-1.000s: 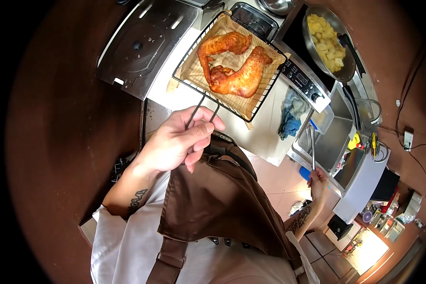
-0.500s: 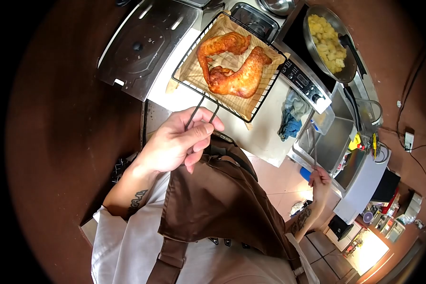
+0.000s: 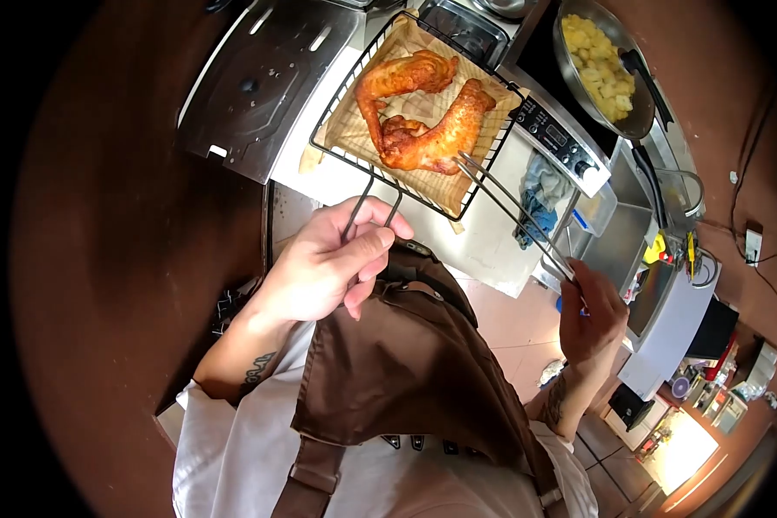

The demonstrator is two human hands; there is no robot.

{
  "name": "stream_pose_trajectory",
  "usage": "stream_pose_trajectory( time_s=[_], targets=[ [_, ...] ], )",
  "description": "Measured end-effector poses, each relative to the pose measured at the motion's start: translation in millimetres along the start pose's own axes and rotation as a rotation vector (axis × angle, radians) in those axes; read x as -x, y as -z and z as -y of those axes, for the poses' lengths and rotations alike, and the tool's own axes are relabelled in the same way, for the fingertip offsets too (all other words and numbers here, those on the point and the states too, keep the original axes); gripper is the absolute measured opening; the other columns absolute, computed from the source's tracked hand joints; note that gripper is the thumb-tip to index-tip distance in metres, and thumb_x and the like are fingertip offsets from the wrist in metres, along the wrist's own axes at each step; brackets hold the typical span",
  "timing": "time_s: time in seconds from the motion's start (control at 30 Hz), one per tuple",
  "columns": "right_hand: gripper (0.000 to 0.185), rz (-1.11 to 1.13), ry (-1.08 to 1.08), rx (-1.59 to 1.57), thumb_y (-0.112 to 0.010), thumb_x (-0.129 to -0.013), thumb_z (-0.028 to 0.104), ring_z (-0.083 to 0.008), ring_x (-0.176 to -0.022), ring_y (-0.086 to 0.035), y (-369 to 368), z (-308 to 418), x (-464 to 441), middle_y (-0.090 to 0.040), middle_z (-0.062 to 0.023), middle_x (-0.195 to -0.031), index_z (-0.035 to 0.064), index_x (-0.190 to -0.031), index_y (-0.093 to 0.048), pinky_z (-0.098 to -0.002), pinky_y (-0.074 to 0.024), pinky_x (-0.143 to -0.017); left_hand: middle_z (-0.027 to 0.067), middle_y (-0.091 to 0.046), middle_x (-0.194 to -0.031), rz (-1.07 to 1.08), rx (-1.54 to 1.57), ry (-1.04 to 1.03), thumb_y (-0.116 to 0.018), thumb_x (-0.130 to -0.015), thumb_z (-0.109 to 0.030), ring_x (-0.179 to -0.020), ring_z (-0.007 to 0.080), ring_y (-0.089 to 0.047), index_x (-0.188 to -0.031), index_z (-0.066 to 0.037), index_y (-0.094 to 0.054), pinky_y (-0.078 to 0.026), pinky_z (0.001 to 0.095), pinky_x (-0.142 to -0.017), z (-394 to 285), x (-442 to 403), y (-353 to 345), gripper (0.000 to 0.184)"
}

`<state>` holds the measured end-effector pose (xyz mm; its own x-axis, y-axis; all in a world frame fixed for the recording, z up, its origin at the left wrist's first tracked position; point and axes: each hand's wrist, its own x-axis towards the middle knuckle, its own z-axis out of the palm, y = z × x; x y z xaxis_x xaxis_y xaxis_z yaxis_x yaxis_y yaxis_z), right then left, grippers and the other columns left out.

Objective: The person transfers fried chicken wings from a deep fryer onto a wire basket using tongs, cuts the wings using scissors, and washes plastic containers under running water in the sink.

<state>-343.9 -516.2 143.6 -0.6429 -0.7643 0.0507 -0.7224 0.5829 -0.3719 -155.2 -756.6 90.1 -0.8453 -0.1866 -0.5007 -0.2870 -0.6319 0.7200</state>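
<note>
My left hand (image 3: pixel 332 259) is closed around the wire handle (image 3: pixel 356 210) of a black wire basket (image 3: pixel 360 162). Brown parchment paper (image 3: pixel 427 192) lines the basket. On it lie two browned chicken pieces, a curved one (image 3: pixel 406 76) at the far side and a larger leg (image 3: pixel 445 134) nearer my right. My right hand (image 3: pixel 594 315) grips long metal tongs (image 3: pixel 527 223), whose tips reach over the basket's edge to the lower end of the leg. They appear to touch it; whether they pinch it I cannot tell.
A dark metal oven door (image 3: pixel 259 86) hangs open at left. Beyond the counter (image 3: pixel 483 250) stands an induction cooker (image 3: pixel 551 131) beside a pan (image 3: pixel 639 121) of yellow chunks. A crumpled cloth (image 3: pixel 540 203) and a sink (image 3: pixel 622 242) are at right.
My right hand has come up and inward from beside the sink, bringing the tongs over the basket to the chicken leg. My left hand keeps the basket almost where it was.
</note>
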Motion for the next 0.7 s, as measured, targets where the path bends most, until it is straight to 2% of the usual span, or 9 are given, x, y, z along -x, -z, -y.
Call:
stream_pose_trajectory(
  time_s=[0.03,0.23,0.7],
  targets=[
    [0.025,0.016,0.012,0.008,-0.066,-0.08,-0.001,-0.0252,-0.058,-0.058,-1,0,-2,-0.06,-0.0104,-0.076,0.0045,-0.104,-0.068,-0.0327,-0.0463,-0.054,-0.0009,-0.044,-0.063,-0.014,-0.001,-0.006,-0.049,-0.101,-0.016,-0.04,0.0073,-0.042,-0.108,0.003,-0.056,-0.04,0.0232,-0.037,1,0,-1,0.021],
    [0.028,0.018,0.059,0.047,-0.066,-0.079,0.0,-0.0304,-0.064,-0.059,-6,7,-9,-0.059,-0.0112,-0.077,0.0049,-0.106,-0.066,-0.0364,-0.0477,-0.058,-0.0003,-0.043,-0.062,-0.036,-0.011,-0.005,-0.05,-0.101,-0.017,-0.039,0.0078,-0.041,-0.108,0.003,-0.056,-0.039,0.0232,-0.037,4,2,-1,0.022],
    [0.021,-0.025,0.113,0.131,-0.064,-0.081,-0.003,-0.0301,-0.059,-0.056,-6,10,-12,-0.056,-0.0115,-0.072,0.0033,-0.1,-0.068,-0.0369,-0.0451,-0.055,-0.0007,-0.044,-0.061,0.009,-0.042,0.0,-0.05,-0.102,-0.017,-0.039,0.0076,-0.041,-0.109,0.003,-0.056,-0.04,0.023,-0.037,3,2,4,0.022]
  ],
)
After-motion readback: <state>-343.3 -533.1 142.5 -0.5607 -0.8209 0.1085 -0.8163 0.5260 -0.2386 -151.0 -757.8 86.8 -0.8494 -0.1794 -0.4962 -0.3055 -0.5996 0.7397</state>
